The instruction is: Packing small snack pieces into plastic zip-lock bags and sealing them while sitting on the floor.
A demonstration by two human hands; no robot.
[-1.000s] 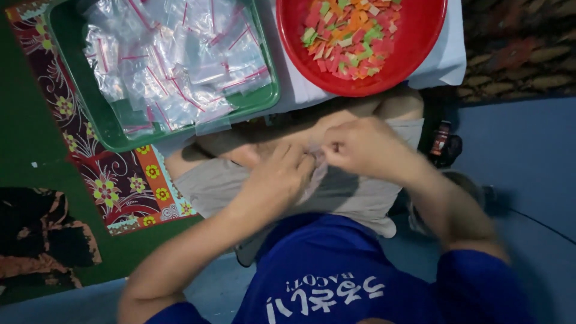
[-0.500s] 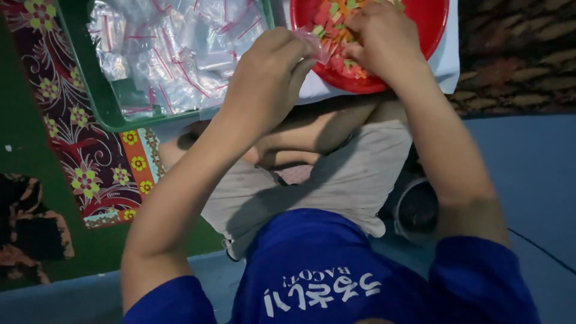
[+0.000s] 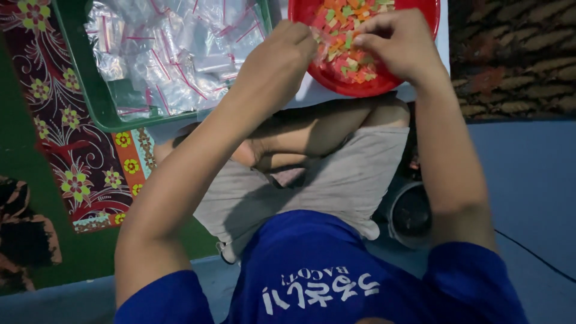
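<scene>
Small clear bag (image 3: 327, 45) sits at the top centre of the frame, right over the near side of the red bowl (image 3: 420, 24) — I'm holding it there so anything that drops lands back in the bowl, I'd say. My left hand (image 3: 279, 57) is curled, fingers bunched on the bag's left edge, pinching it. My right hand (image 3: 399, 42) is curled too, thumb and fingertips closed on the bag's other edge, knuckles towards the camera. Whether the mouth of the bag is pulled open between them I cannot tell; the plastic is thin and blurred against the colours behind it.

Under both hands, the bowl is heaped with small sweets (image 3: 351, 63) — orange, green, pink, pale — so the supply is just below the bag.

To the left, upper left of the frame, a green tray (image 3: 90, 96) holds a pile of clear zip bags (image 3: 174, 54) with red seal strips, close by my left forearm. Both bowl and tray rest on something white (image 3: 306, 99) at the top edge.

Lower down, my crossed legs in grey shorts (image 3: 324, 186), a patterned mat (image 3: 78, 174) on the left, blue floor (image 3: 528, 180) on the right.
</scene>
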